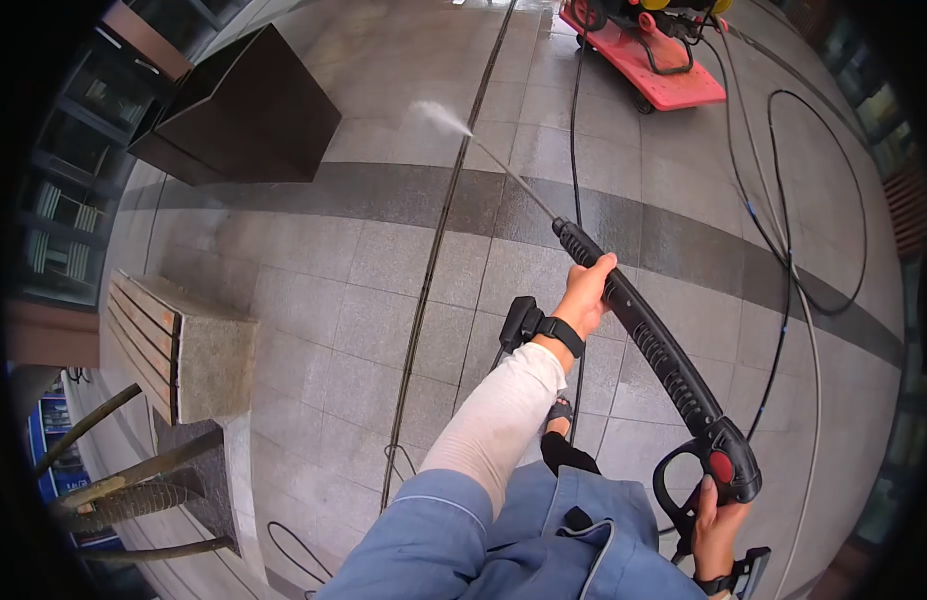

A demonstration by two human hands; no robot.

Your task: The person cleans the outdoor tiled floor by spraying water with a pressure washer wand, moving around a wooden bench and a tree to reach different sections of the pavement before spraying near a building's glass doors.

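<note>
My left hand (pixel 587 293) is wrapped round the ribbed front part of a long black spray gun (pixel 655 345), with a dark strap and device at the wrist. At the lower right, my right hand (pixel 716 523) grips the rear handle below a red round part, beside the trigger guard. A thin metal lance (pixel 518 179) points to the upper left, and a white spray (pixel 442 118) leaves its tip above the paving. Part of the right hand's fingers is hidden behind the handle.
A red wheeled cart (pixel 673 84) carries a machine at the top right. Black and grey hoses (pixel 789 262) loop over the tiles on the right. A dark planter box (pixel 253 115) stands upper left, above a slatted bench (pixel 213 365). Wooden poles (pixel 148 468) lean at the lower left.
</note>
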